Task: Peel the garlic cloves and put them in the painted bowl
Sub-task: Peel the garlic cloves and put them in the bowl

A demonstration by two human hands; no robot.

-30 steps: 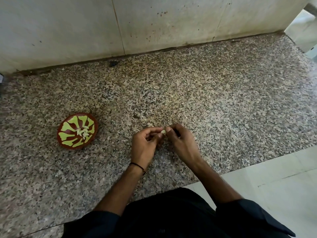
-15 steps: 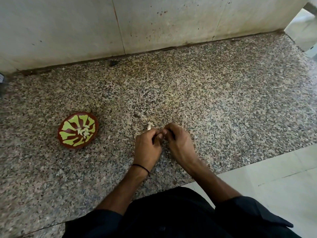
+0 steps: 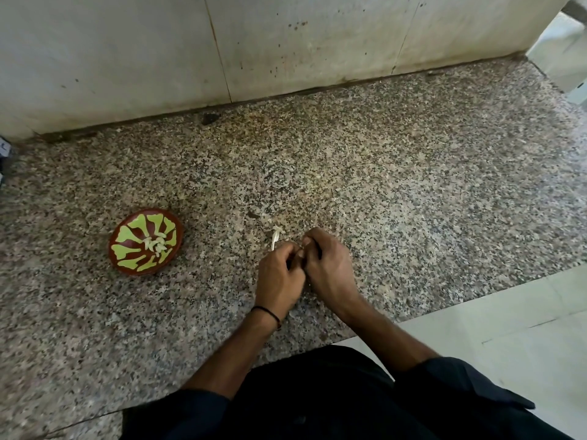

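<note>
Both hands sit lower over the speckled pink-grey granite counter [image 3: 381, 185] than a second ago, and we see them pressed closer together. Back then a small pale garlic clove showed between the fingertips; now it is hidden inside the curled fingers. Also new since then is a thin pale strip of garlic skin [image 3: 275, 239] poking out just beyond the left hand. We cannot tell whether it is held or lies on the stone. We read this as peeling under way: the skin is coming off and the clove is not yet ready for the bowl.

The left hand [image 3: 279, 277] has its fingers curled tight, tips against the right hand's. We judge it pinches the hidden garlic clove. A thin black wristband [image 3: 266, 312] sits on that wrist. The right hand [image 3: 330, 268] is curled the same way, knuckles up, working the same clove. Neither hand is spread at all.

The round red-brown painted bowl with yellow-green strokes [image 3: 127, 236] stands upright on the counter, well apart to the left of the hands. A small heap of peeled white cloves [image 3: 155, 244] lies at its centre.
</note>
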